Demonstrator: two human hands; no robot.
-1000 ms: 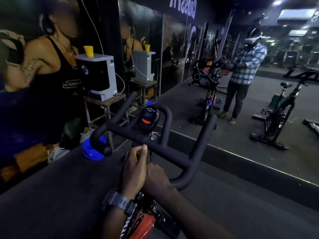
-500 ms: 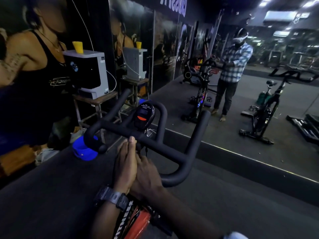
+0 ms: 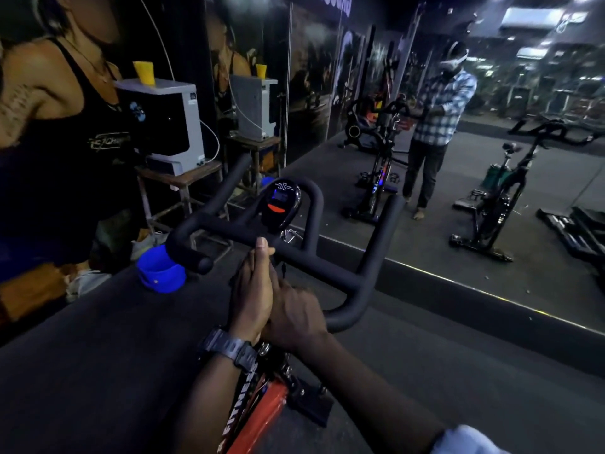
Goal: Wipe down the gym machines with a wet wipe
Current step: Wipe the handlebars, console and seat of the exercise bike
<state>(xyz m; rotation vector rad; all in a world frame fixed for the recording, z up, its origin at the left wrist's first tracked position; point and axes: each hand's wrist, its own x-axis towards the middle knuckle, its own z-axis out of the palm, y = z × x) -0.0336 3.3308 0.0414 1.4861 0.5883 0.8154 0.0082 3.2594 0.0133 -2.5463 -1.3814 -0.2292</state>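
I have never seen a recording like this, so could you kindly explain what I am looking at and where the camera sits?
The camera sits on a person's head, looking down at their own hands. The left hand, wearing a watch, and the right hand meet just below the black handlebar of an exercise bike; its small console glows ahead. No wipe is visible; whether either holds anything is unclear. The mirror opposite reflects the same person. A blue cup holder sits at the bar's left end.

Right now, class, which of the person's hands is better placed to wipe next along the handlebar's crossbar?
Probably the left hand: its fingertips already touch the crossbar just below the console. The right hand sits lower, behind it, off the bar. No wipe is visible in either hand.
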